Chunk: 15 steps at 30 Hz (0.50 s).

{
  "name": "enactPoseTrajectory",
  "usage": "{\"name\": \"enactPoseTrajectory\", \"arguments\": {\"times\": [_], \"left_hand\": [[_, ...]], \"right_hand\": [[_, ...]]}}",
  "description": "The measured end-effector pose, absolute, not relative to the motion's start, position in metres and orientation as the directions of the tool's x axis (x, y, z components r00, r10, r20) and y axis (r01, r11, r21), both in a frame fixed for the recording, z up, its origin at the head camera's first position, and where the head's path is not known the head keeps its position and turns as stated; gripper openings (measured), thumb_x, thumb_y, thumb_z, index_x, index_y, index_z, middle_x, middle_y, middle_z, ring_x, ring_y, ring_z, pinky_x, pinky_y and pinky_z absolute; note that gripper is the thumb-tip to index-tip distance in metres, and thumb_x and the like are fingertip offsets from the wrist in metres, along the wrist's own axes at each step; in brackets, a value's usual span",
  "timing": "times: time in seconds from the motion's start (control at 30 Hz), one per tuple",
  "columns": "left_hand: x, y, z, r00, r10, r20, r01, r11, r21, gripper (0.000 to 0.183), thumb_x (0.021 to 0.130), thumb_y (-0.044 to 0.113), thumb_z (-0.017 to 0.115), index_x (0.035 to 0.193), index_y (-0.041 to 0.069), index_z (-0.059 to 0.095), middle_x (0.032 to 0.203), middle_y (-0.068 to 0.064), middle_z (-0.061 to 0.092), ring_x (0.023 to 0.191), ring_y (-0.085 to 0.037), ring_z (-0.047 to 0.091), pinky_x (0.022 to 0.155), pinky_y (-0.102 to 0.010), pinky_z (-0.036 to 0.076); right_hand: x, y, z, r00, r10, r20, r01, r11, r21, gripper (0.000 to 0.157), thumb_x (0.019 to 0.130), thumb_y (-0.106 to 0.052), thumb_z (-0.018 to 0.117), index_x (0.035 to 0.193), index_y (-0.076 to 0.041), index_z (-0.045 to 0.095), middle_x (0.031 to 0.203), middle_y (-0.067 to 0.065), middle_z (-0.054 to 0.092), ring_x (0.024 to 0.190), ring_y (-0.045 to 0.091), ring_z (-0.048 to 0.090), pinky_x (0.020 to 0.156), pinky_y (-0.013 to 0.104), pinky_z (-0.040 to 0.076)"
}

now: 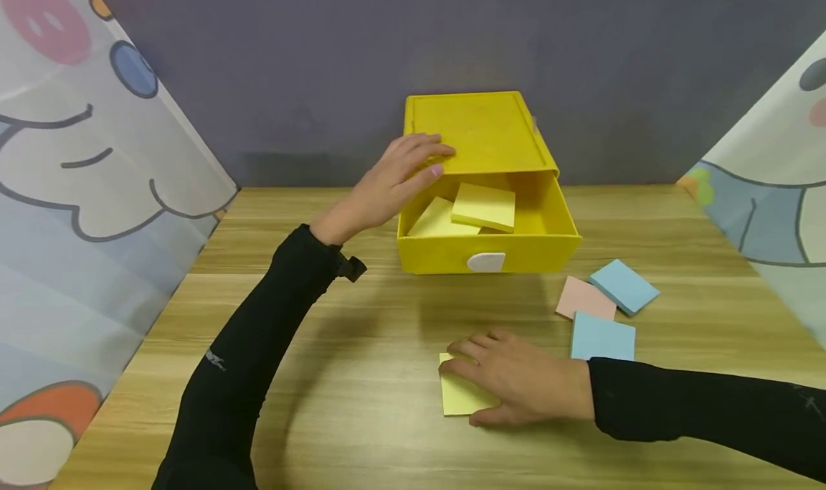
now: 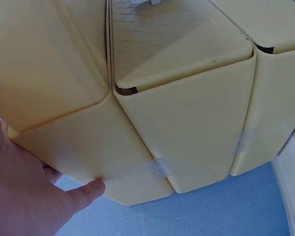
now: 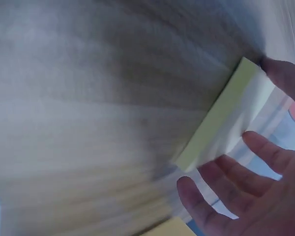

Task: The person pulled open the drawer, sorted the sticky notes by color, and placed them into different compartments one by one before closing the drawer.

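Observation:
A yellow plastic box (image 1: pixel 477 128) stands at the back with its drawer (image 1: pixel 432 255) pulled out. Two yellow sticky-note pads (image 1: pixel 487 201) lie inside, one overlapping the other. My left hand (image 1: pixel 396 174) rests on the box's top left side, fingers extended; in the left wrist view its thumb (image 2: pixel 86 194) lies along a pale yellow panel (image 2: pixel 83 157). My right hand (image 1: pixel 523 379) spreads over another yellow sticky-note pad (image 1: pixel 459 400) on the table. In the right wrist view, that pad (image 3: pixel 219 130) sits between thumb and fingers, the thumb tip at its corner.
Right of the drawer lie a pink pad (image 1: pixel 585 300) and two blue pads (image 1: pixel 624 287), close together on the wooden table (image 1: pixel 348 418). A grey wall (image 1: pixel 290 74) rises behind the box. Cartoon-printed panels (image 1: pixel 97 189) border both sides.

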<state>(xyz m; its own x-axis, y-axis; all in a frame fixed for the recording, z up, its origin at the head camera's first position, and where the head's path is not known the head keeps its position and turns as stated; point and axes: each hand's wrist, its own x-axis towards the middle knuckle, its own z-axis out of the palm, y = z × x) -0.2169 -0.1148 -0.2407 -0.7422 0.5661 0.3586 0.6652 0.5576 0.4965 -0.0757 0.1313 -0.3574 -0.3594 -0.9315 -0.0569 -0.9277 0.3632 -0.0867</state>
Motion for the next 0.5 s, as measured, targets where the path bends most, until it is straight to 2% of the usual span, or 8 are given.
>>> {"name": "enactPoseTrajectory", "arguments": {"times": [0.17, 0.3, 0.4, 0.5], "left_hand": [[-0.217, -0.116, -0.242, -0.745, 0.568, 0.349, 0.661, 0.56, 0.5, 0.045, 0.101, 0.043, 0.033, 0.138, 0.02, 0.046, 0.154, -0.005, 0.029, 0.139, -0.009, 0.011, 0.117, -0.048, 0.015], [-0.218, -0.114, -0.245, -0.74, 0.576, 0.347, 0.665, 0.553, 0.502, 0.045, 0.101, 0.042, 0.033, 0.138, 0.02, 0.046, 0.154, -0.005, 0.029, 0.139, -0.01, 0.011, 0.117, -0.049, 0.016], [-0.217, -0.114, -0.245, -0.738, 0.577, 0.349, 0.667, 0.552, 0.5, 0.045, 0.101, 0.042, 0.032, 0.138, 0.02, 0.046, 0.153, -0.005, 0.029, 0.139, -0.01, 0.012, 0.116, -0.049, 0.017], [-0.217, -0.116, -0.244, -0.741, 0.571, 0.353, 0.665, 0.558, 0.496, 0.046, 0.101, 0.043, 0.032, 0.138, 0.02, 0.046, 0.153, -0.005, 0.03, 0.139, -0.01, 0.012, 0.116, -0.049, 0.018]], "right_hand": [[-0.07, 0.13, -0.357, -0.364, -0.93, -0.05, -0.918, 0.367, -0.151, 0.065, 0.073, -0.052, 0.068, 0.128, -0.025, 0.047, 0.124, -0.002, 0.054, 0.111, 0.014, 0.048, 0.089, 0.04, 0.051], [-0.065, 0.13, -0.34, -0.369, -0.929, -0.031, -0.907, 0.367, -0.205, 0.065, 0.074, -0.051, 0.068, 0.13, -0.028, 0.046, 0.127, -0.005, 0.052, 0.113, 0.012, 0.046, 0.093, 0.041, 0.049], [-0.066, 0.128, -0.308, -0.371, -0.926, 0.067, -0.914, 0.351, -0.204, 0.063, 0.075, -0.05, 0.068, 0.13, -0.027, 0.046, 0.131, -0.004, 0.051, 0.114, 0.012, 0.046, 0.095, 0.04, 0.048], [-0.071, 0.125, -0.266, -0.358, -0.908, 0.218, -0.931, 0.329, -0.159, 0.063, 0.072, -0.048, 0.07, 0.127, -0.025, 0.05, 0.131, -0.003, 0.053, 0.113, 0.01, 0.047, 0.093, 0.037, 0.049]]}}
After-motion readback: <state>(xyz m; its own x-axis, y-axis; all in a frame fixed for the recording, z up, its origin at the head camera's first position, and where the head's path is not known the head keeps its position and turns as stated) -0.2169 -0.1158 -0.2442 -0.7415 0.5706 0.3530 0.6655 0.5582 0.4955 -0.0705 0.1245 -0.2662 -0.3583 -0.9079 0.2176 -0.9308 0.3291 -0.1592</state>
